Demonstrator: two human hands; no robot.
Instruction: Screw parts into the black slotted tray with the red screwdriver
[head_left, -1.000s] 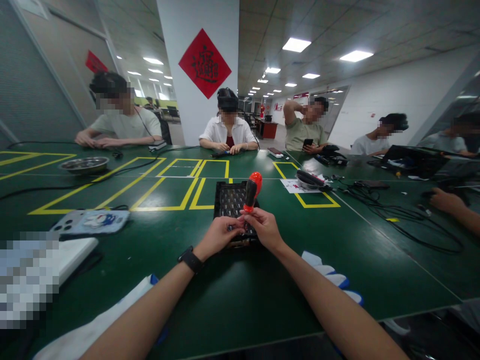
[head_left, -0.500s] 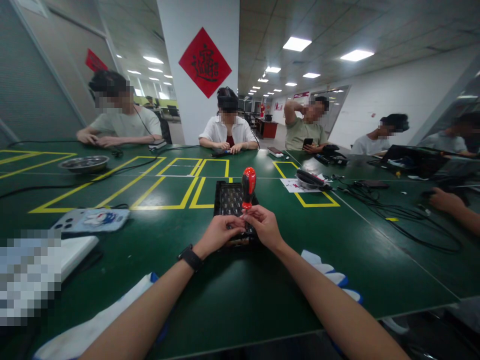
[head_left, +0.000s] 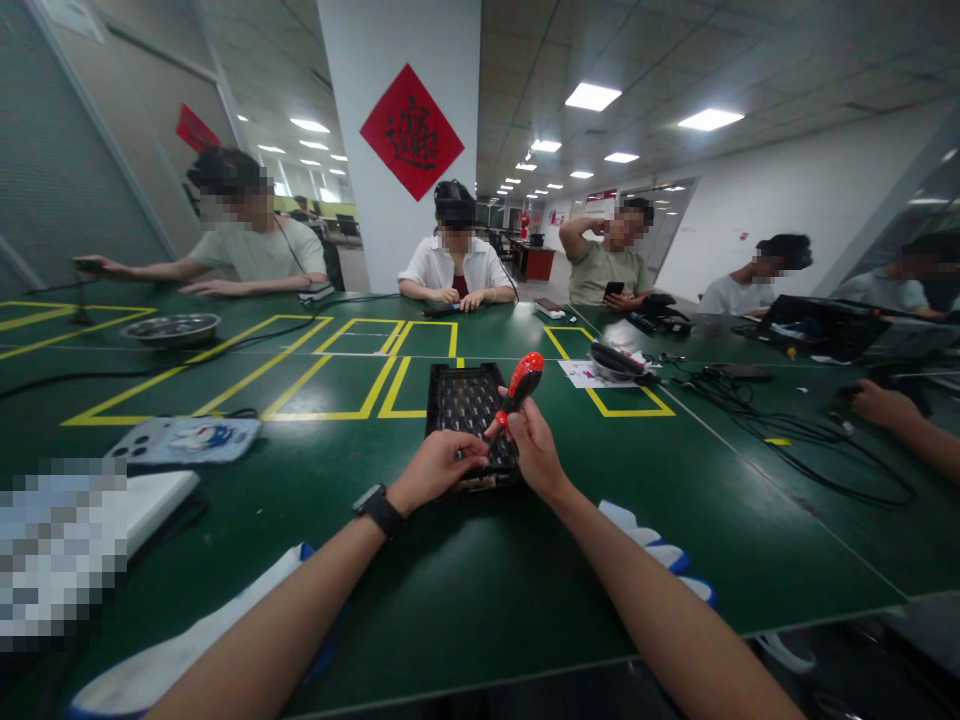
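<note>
A red and black screwdriver (head_left: 519,385) tilts up and to the right, its handle above a black tray (head_left: 457,400) with a grid of small holes. My right hand (head_left: 534,450) is closed round the lower part of the screwdriver. My left hand (head_left: 435,470) has its fingers pinched at the screwdriver's tip, over the near end of the tray; what the fingers pinch is too small to make out. A dark watch (head_left: 379,510) sits on my left wrist.
White gloves with blue trim lie under both forearms (head_left: 660,555). A phone in a patterned case (head_left: 184,440) and a white box (head_left: 154,500) lie at the left. A metal dish (head_left: 171,328) and cables (head_left: 825,460) sit farther out. Several people sit round the green table (head_left: 450,590).
The screwdriver handle went from leaning right to upright and now tilts right again. The person at the far left has stretched an arm out to the left.
</note>
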